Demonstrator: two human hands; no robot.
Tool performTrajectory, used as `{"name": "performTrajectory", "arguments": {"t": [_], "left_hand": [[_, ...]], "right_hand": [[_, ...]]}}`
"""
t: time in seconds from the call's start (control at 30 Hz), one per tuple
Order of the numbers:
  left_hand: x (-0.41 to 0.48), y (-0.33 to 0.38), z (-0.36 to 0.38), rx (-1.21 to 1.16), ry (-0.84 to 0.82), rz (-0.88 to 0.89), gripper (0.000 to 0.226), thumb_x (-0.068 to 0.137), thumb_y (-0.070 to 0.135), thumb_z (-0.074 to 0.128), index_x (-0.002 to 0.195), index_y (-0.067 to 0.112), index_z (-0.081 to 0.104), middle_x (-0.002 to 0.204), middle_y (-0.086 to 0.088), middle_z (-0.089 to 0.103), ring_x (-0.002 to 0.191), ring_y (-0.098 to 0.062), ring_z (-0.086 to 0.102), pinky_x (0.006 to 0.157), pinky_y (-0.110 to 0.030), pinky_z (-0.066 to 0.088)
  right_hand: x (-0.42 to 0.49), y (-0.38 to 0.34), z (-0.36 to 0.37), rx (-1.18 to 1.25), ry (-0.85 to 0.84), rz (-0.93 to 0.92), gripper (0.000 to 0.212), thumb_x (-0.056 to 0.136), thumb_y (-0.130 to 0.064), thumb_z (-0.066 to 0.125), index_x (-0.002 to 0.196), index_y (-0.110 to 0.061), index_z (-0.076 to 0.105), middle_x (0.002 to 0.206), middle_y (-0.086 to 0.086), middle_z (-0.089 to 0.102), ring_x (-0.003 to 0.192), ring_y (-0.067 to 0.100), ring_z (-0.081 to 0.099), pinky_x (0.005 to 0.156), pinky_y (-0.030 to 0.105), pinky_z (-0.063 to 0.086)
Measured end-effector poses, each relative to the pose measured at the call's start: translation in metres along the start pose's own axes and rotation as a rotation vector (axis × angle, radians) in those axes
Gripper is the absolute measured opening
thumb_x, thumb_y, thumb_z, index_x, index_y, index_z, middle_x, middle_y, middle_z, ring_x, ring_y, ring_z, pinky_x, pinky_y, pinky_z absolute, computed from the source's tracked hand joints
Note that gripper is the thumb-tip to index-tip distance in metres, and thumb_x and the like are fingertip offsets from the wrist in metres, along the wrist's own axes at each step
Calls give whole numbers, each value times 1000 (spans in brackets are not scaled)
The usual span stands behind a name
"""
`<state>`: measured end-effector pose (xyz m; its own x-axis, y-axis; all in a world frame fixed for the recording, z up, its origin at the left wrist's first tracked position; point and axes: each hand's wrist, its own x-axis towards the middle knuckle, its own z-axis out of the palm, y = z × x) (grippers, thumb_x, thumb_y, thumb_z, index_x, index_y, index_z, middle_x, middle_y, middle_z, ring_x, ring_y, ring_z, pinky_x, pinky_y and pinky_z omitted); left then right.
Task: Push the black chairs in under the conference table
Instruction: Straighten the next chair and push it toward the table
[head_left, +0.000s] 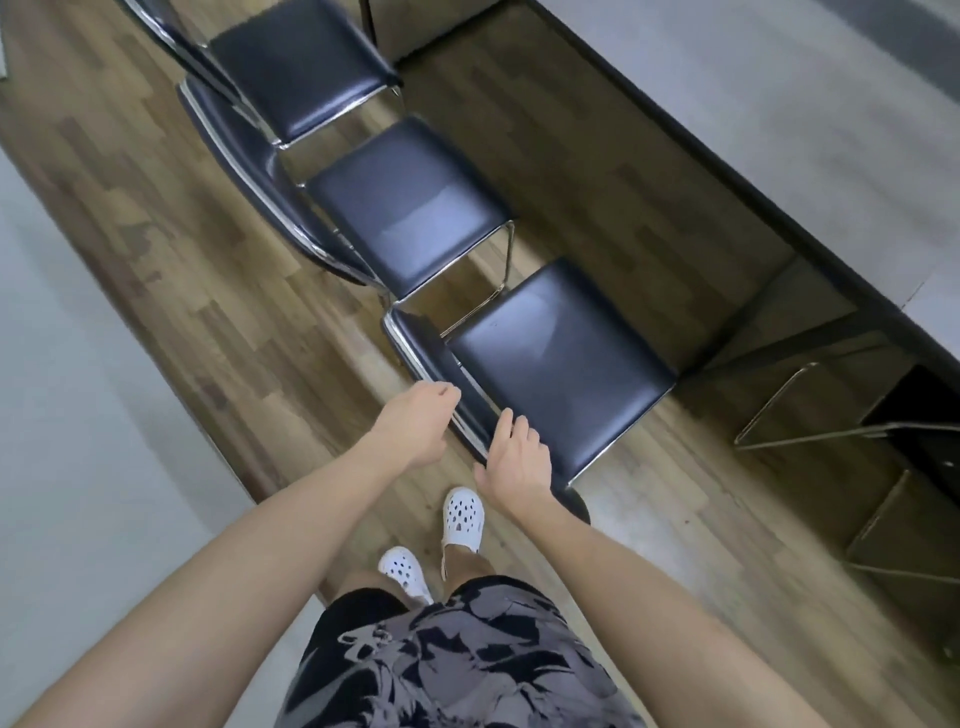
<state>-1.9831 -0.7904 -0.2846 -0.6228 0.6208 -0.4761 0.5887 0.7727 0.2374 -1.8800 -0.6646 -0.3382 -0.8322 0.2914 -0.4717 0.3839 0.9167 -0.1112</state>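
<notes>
Three black chairs with chrome frames stand in a row, pulled out from the grey conference table (779, 119). The nearest chair (561, 358) is right in front of me, the middle chair (410, 208) and the far chair (306, 67) lie beyond it. My left hand (415, 421) hovers at the top of the nearest chair's backrest, fingers curled, holding nothing. My right hand (519, 452) rests its fingertips on the same backrest, fingers apart, not gripping.
A fourth chair's chrome frame (810, 415) shows under the table edge at the right. A pale wall (78, 415) runs along the left of the wooden floor. My feet in white clogs (462, 514) stand just behind the nearest chair.
</notes>
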Motion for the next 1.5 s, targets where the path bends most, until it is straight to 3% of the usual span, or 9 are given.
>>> {"name": "performTrajectory", "arguments": {"t": [0.2, 0.33, 0.47, 0.67, 0.8, 1.0, 1.13, 1.33, 1.5], "left_hand": [[36, -4, -8, 134, -44, 127, 41, 81, 9, 59, 121, 14, 51, 122, -1, 55, 120, -24, 49, 92, -35, 48], [54, -16, -9, 272, -69, 224, 34, 82, 11, 59, 115, 15, 52, 119, -1, 56, 114, -22, 51, 90, -32, 44], [72, -33, -15, 355, -97, 325, 33, 78, 17, 65, 109, 17, 53, 114, -2, 58, 108, -22, 55, 93, -31, 41], [90, -52, -19, 417, -121, 447, 35, 79, 26, 69, 109, 19, 53, 114, -1, 59, 108, -22, 55, 95, -30, 39], [99, -58, -18, 439, -144, 520, 36, 80, 22, 67, 113, 18, 53, 117, -1, 59, 111, -23, 54, 97, -32, 38], [108, -68, -12, 506, -178, 620, 37, 83, 17, 64, 117, 17, 48, 123, -2, 57, 117, -23, 52, 101, -33, 35], [112, -72, -3, 517, -185, 620, 47, 83, 21, 66, 124, 17, 44, 127, -1, 53, 122, -23, 48, 110, -37, 28], [111, -69, 2, 492, -159, 586, 48, 82, 31, 70, 120, 18, 44, 122, 0, 55, 120, -23, 49, 105, -36, 31], [108, -66, 7, 501, -151, 530, 48, 85, 24, 70, 124, 20, 42, 125, 2, 54, 122, -23, 47, 109, -38, 27]], "right_hand": [[2, -2, 0, 71, -29, 69, 77, 80, -35, 58, 141, -1, 26, 127, 15, 45, 111, 32, 51, 90, 39, 44], [4, -6, 7, 122, -82, 106, 57, 84, -30, 52, 132, -6, 35, 127, 13, 46, 112, 32, 49, 90, 38, 43], [5, -15, 11, 179, -69, 197, 52, 85, -29, 55, 130, -9, 37, 124, 12, 49, 112, 31, 50, 92, 38, 42], [10, -28, 13, 186, -46, 344, 53, 84, -31, 58, 128, -11, 39, 123, 10, 51, 113, 30, 49, 98, 38, 38], [9, -39, 15, 171, -60, 482, 65, 81, -34, 64, 135, -12, 34, 125, 9, 50, 117, 31, 46, 108, 49, 27], [12, -45, 13, 160, -96, 565, 70, 73, -12, 69, 133, -17, 32, 117, 5, 53, 113, 28, 46, 106, 49, 27], [16, -42, 14, 207, -99, 580, 63, 73, -6, 66, 126, -22, 38, 117, 2, 53, 111, 27, 46, 103, 46, 28], [17, -43, 14, 197, -92, 588, 65, 70, 1, 64, 125, -20, 37, 116, 3, 52, 111, 27, 45, 104, 46, 28], [15, -45, 8, 199, -87, 583, 67, 69, 4, 64, 126, -18, 37, 115, 5, 51, 111, 27, 46, 106, 48, 26]]}}
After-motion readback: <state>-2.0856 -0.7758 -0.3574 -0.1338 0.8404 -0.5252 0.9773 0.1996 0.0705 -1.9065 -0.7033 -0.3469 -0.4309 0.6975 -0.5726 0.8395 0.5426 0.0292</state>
